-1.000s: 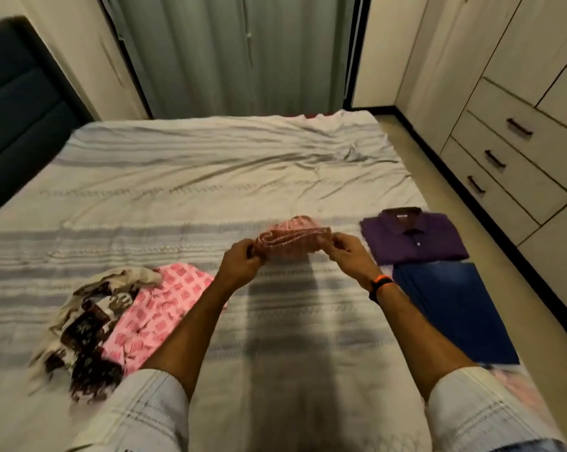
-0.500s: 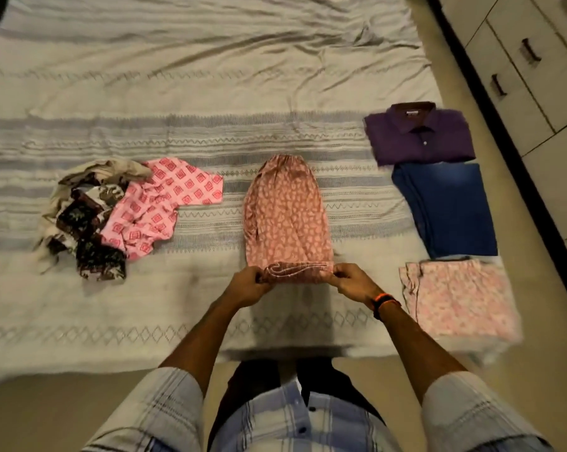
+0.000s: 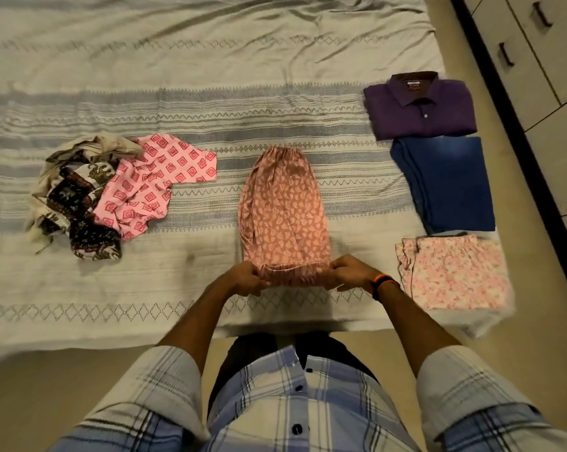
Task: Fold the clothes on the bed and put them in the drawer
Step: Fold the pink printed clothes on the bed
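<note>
A salmon-pink patterned garment lies lengthwise on the bed, its near end rolled up. My left hand grips that near end at its left corner and my right hand grips it at the right corner. On the bed's right side lie a folded purple shirt, folded blue trousers and a folded pink floral garment. At the left sit an unfolded pink diamond-print garment and a crumpled dark patterned cloth.
Closed wardrobe drawers with dark handles stand at the upper right, across a narrow strip of floor. I stand at the bed's near edge.
One second ago both hands held the salmon garment bunched in the air over the bed. It now lies flat and stretched out, and my view has tilted downward.
</note>
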Demonstrator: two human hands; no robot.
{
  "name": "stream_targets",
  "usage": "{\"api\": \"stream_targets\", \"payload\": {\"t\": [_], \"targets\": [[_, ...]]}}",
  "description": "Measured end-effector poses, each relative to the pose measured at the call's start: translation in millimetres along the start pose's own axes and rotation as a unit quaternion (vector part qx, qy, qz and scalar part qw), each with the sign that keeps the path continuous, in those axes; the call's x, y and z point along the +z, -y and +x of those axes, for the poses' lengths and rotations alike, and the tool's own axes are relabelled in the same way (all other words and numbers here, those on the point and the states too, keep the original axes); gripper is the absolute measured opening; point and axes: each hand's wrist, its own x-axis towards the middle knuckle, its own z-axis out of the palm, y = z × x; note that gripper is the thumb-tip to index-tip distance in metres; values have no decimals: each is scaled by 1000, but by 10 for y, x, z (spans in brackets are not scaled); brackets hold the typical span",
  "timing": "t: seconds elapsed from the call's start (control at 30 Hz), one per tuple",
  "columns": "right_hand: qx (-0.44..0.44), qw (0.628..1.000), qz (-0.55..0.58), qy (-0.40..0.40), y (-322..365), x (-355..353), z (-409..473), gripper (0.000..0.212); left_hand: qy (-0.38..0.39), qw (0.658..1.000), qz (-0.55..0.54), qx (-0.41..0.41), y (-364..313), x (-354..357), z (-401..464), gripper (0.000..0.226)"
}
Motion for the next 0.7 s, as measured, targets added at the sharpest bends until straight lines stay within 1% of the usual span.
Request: {"api": "stream_targets", "payload": {"t": [0.03,0.1,0.17,0.23,0.33,0.43,0.5,0.53,0.6,0.67,0.7], "targets": [[14,1000,-1,5,24,-78,101,55,12,1000,-6,-10,-43,-31,107,22],[25,1000,1,7,51,-79,114,52,10,1000,-9,-15,-50,-15,90,26],[21,1000,15,-8,95,-91,163,39,-9,999,-24,-19,-68,-30,144,25],[17,999,25,-45,141,-131,308,35,-51,998,-41,-15,-119,-67,272,20],[10,992,45,-116,207,-190,581,39,-124,990,-69,-4,-220,-147,489,9],[6,984,48,-173,276,-258,932,44,-173,982,-76,-1,-345,-277,714,14],[6,979,30,-204,386,-309,1149,42,-194,977,-94,1,-405,-373,925,17],[4,976,25,-216,433,-343,1270,37,-204,974,-102,1,-423,-419,1057,22],[-12,965,17,-262,545,-371,1382,34,-240,964,-113,1,-461,-500,1215,43],[-36,955,-22,-295,581,-354,1491,39,-278,958,-73,12,-433,-538,1396,59],[-50,955,-60,-287,564,-317,1542,39,-287,957,-41,19,-402,-518,1475,61]]}}
